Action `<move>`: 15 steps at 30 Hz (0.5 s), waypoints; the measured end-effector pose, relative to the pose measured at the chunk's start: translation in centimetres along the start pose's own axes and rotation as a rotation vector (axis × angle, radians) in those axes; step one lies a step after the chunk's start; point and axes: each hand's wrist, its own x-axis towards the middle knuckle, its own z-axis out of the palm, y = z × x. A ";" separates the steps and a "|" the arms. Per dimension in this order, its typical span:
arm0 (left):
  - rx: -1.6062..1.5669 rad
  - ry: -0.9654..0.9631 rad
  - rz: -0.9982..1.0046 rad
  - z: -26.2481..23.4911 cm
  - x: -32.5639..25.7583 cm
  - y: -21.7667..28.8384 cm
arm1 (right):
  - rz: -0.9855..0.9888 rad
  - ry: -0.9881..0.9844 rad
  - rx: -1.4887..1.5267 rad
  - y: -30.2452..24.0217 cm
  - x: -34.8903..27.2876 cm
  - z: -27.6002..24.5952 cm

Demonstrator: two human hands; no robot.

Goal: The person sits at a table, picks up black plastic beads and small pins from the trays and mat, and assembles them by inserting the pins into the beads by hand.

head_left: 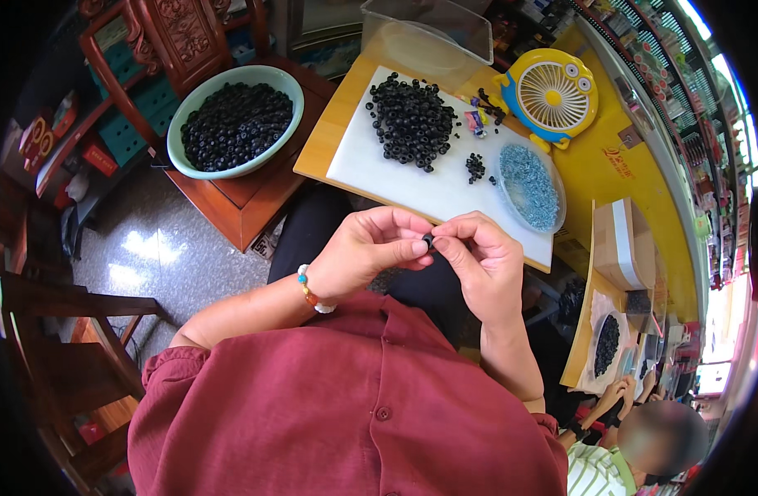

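Closest to the camera is a dark red shirt [354,413] with buttons, and two bare arms reach out from it. The left hand [366,248] and the right hand [482,260] meet in the middle, just above the lap. Between them is one small black ring [428,240]. Both hands are nearly closed — the fingertips of each pinch the ring from its own side, and the other fingers curl in. A bead bracelet [311,291] sits on the left wrist.

I think the ring could slip out, because it is tiny and only fingertips hold it. It would drop to the lap or the shiny floor [164,264], where it is hard to find.

Farther off is a white board [412,186] on the tabletop [329,132], with a pile of black rings [412,122] on it. To its right is a clear lid of small blue bits [529,186] — and a yellow fan [552,95] past that. On the far left a green bowl [235,120] is full of black rings. Another person sits at the near right.
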 end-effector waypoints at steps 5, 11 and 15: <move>0.142 0.018 0.029 -1.2 0.9 -0.9 | 0.247 -0.206 0.226 2.2 1.7 -1.5; 0.014 0.045 -0.138 -2.4 3.2 -1.7 | 0.792 -0.360 1.033 8.2 2.0 -2.3; -0.174 0.101 -0.209 -3.8 5.0 -2.1 | 0.529 -0.083 0.632 9.5 3.3 -2.4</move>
